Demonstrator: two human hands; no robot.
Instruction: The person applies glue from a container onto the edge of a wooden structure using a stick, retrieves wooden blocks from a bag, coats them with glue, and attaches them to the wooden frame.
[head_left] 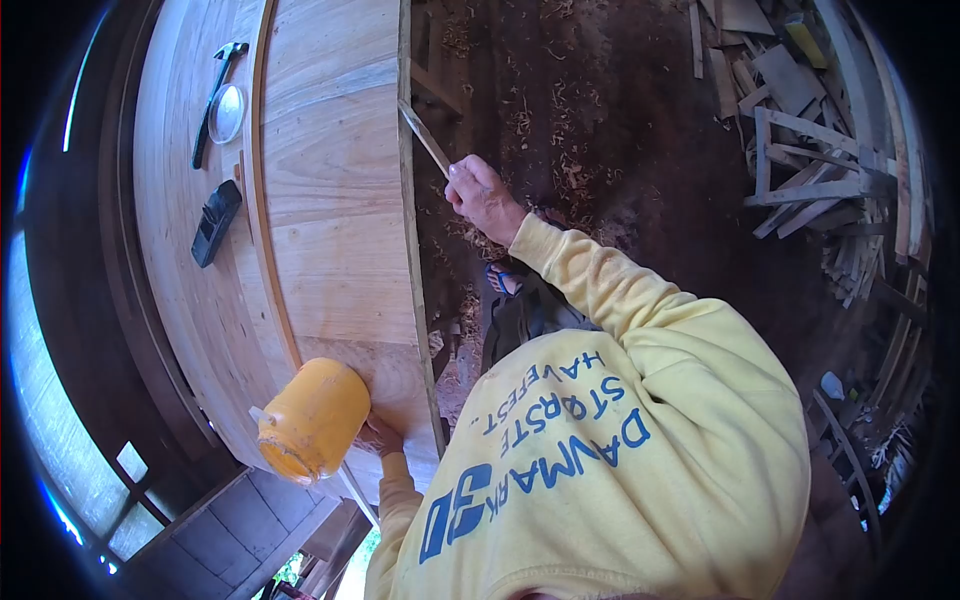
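In my right hand [485, 195] I grip a thin, flat wooden stick [428, 138]. Its far end reaches the long edge of a wide wooden panel [335, 175]. Low on the left, my left hand [380, 436] is closed against the near side of a yellow plastic container [318, 405], which hides part of my fingers. The container is at the near end of the panel, and its contents are not visible. A long narrow wooden strip [262, 190] runs along the panel and meets the container.
Left of the strip lie a claw hammer [216, 100], a round clear lid or dish [227, 113] and a black hand plane [216, 222]. Curled shavings [570, 170] litter the dark floor. Scrap wood [800, 150] is piled at the far right.
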